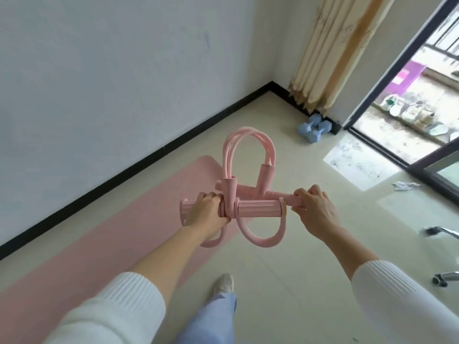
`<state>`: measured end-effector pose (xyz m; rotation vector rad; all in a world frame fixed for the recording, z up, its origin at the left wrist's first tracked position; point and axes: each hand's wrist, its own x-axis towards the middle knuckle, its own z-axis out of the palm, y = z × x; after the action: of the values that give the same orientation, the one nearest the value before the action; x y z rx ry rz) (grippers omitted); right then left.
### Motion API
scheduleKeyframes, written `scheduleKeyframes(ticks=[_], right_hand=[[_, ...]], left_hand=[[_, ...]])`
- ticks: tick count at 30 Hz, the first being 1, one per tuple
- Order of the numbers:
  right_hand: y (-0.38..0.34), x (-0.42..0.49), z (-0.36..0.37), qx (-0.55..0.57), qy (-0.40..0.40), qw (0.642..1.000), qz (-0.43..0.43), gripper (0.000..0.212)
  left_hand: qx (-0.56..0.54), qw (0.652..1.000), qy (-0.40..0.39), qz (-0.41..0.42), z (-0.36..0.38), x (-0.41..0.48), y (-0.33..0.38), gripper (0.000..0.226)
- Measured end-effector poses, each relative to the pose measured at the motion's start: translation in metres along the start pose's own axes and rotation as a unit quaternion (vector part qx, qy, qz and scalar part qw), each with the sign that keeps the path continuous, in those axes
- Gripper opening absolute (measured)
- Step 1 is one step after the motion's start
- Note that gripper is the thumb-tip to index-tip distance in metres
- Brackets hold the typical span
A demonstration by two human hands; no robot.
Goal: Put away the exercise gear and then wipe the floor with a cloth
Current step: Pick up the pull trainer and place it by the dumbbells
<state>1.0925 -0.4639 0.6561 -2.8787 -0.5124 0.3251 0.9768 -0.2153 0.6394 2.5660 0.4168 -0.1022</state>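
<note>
I hold a pink pedal resistance puller [258, 208] folded up in front of me, above the floor. My left hand [207, 213] grips the left part of its ribbed foot bar. My right hand [314, 209] grips the end of its handle bar on the right. The pink tubes loop upward [229, 150] and a foot strap hangs below. A pink exercise mat [119, 239] lies flat along the wall on the left. Two light blue dumbbells [314, 129] rest on the floor in the corner by the curtain. A crumpled white cloth [404, 186] lies on the floor at the right.
A white wall with black skirting [149, 155] runs along the left. A beige curtain [335, 53] hangs in the corner beside an open sliding door [387, 78]. Chrome chair legs with a caster [440, 279] stand at the right edge. My shoe [224, 285] is on the pale tiled floor.
</note>
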Motion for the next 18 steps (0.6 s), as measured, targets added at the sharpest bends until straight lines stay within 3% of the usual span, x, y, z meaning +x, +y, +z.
scheduleKeyframes(ticks=[12, 18], right_hand=[[0.128, 0.229, -0.07, 0.015, 0.027, 0.998, 0.061, 0.027], [0.217, 0.383, -0.105, 0.026, 0.01, 0.998, 0.055, 0.025]], left_hand=[[0.02, 0.997, -0.043, 0.057, 0.025, 0.287, 0.117, 0.028], [0.044, 0.998, -0.026, 0.036, 0.055, 0.433, 0.199, 0.024]])
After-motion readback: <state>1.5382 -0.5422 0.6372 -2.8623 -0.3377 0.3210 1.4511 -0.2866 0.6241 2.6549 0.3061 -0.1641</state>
